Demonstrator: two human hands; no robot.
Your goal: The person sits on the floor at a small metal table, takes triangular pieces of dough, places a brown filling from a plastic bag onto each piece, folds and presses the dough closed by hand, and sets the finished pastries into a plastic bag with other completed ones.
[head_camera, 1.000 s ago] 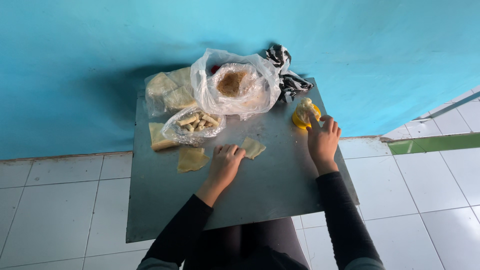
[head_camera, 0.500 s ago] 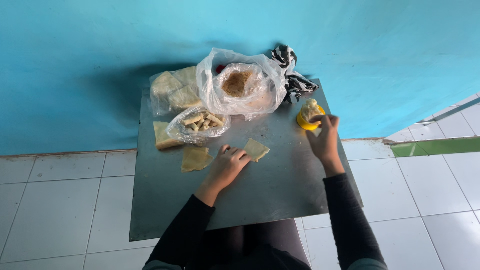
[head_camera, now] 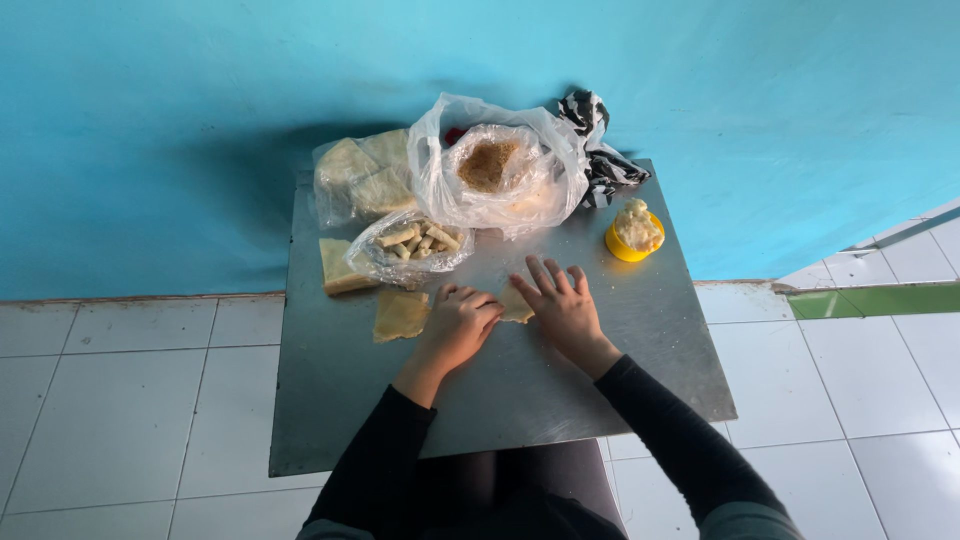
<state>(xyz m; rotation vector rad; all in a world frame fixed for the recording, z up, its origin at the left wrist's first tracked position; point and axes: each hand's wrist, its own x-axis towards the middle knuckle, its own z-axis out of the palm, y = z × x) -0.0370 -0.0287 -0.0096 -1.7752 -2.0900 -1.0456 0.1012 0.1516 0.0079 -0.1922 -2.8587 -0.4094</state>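
On the grey metal desk [head_camera: 600,370], the thin pale-yellow dough wrapper [head_camera: 516,305] lies pinched under the curled left hand [head_camera: 460,325] fingers and the flat, spread right hand [head_camera: 565,305] fingers.

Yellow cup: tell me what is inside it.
The yellow cup on the metal table holds a heaped pale, lumpy filling rising above its rim. The filling covers the cup's inside and bottom.

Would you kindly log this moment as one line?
left hand on wrapper | right hand flat on wrapper | yellow cup apart | metal tray
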